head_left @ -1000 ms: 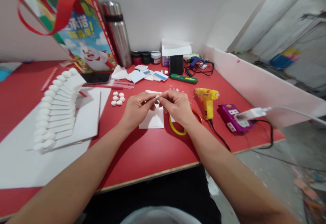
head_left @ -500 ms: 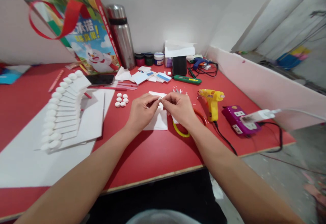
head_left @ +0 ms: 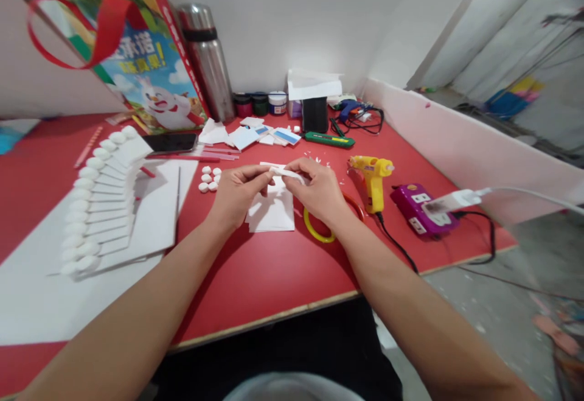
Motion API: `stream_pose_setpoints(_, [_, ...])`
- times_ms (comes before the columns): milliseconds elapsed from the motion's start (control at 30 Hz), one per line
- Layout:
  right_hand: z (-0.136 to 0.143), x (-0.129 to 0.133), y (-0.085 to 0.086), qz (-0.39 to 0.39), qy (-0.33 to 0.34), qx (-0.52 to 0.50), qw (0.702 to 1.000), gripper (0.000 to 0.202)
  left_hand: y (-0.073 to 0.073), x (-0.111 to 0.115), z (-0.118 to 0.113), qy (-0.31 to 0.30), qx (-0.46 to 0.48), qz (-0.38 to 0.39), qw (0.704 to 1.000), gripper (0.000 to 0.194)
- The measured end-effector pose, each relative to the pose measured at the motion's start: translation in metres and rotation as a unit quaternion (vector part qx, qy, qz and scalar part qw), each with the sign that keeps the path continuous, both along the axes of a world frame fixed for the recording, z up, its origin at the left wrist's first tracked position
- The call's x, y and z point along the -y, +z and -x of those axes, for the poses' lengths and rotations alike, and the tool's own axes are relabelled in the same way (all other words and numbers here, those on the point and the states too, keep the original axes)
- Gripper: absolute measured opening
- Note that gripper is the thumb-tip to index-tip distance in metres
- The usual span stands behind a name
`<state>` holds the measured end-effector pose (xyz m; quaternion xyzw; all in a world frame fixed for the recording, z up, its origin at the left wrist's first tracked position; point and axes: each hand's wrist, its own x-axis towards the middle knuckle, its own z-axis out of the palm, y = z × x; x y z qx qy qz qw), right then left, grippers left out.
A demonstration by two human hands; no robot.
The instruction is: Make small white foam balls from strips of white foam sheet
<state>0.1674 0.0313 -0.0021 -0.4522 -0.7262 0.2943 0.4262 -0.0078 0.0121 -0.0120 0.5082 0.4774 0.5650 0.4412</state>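
Now, at mid-frame, we have a narrow white strip [head_left: 288, 173] raised above the table, one end pinched by the left hand [head_left: 237, 194], the other by the right hand [head_left: 322, 191]. Both grips are closed on it, thumb against fingers; we cannot tell whether the strip is folded.

Edges: we mark the front table edge [head_left: 267, 327] slanting across the lower frame, well below the hands, and a pale side panel [head_left: 456, 136] bounding the right. Between hands and front edge runs a broad stretch of red tabletop [head_left: 264, 279], our main room for moving. Sideways it is tighter: white rounds [head_left: 206, 179] sit just beside the left hand, and scissors [head_left: 319, 235] with yellow and red handles lie partly under the right. Beyond them, right of centre, we note a yellow glue gun [head_left: 374, 185], then a purple power strip [head_left: 413, 203] near the table's right side.

Surface: white paper [head_left: 274, 215] lies below the hands; at left, a row of white-tipped strips [head_left: 107, 191] curves over a board. Along the back we see a steel flask [head_left: 212, 72] and a printed bag [head_left: 159, 78], upper left. Grey floor shows lower right.
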Motion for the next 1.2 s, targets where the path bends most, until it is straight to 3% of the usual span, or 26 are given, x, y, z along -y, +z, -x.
stream_pose_setpoints(67, [-0.001,0.000,0.003,0.021,0.008,0.013,1.000,0.008,-0.002,-0.001,0.001,-0.005,0.009,0.006,1.000,0.017])
stream_pose_setpoints(133, [-0.002,0.001,0.006,0.142,0.047,-0.032,0.988,0.018,-0.004,-0.001,0.000,-0.013,0.016,0.008,1.000,0.014])
stream_pose_setpoints(200, [-0.003,0.002,0.009,0.283,0.109,-0.099,0.948,0.025,-0.004,-0.001,0.000,-0.017,0.013,0.007,1.000,0.013])
stream_pose_setpoints(267, [-0.005,0.003,0.012,0.345,0.150,-0.145,0.915,0.026,-0.002,-0.001,0.002,-0.021,0.007,0.003,1.000,0.013])
stream_pose_setpoints(367, [-0.007,0.001,0.014,0.316,0.148,-0.176,0.921,0.028,0.002,-0.002,0.005,-0.029,0.004,0.002,1.000,0.013])
stream_pose_setpoints(567, [-0.008,0.000,0.013,0.196,0.031,-0.141,0.970,0.035,0.011,0.003,0.005,-0.036,-0.065,0.010,0.997,0.014])
stream_pose_setpoints(633, [-0.007,0.001,0.013,0.216,0.056,-0.129,0.966,0.033,0.012,0.005,0.004,-0.038,-0.093,0.002,0.995,0.015])
stream_pose_setpoints(733, [-0.003,0.003,0.012,0.289,0.109,-0.164,0.937,0.027,0.012,0.006,0.003,-0.044,-0.100,-0.007,0.994,0.016])
stream_pose_setpoints(867, [0.000,0.003,0.010,0.323,0.107,-0.190,0.921,0.024,0.012,0.006,0.001,-0.046,-0.090,-0.007,0.995,0.015])
stream_pose_setpoints(1033, [0.004,0.004,0.007,0.230,0.075,-0.172,0.955,0.025,0.013,0.008,-0.005,-0.011,-0.115,-0.020,0.993,0.016])
stream_pose_setpoints(1200, [0.010,0.008,0.006,0.168,0.065,-0.190,0.965,0.031,0.009,0.011,-0.011,0.045,-0.227,-0.147,0.962,0.015])
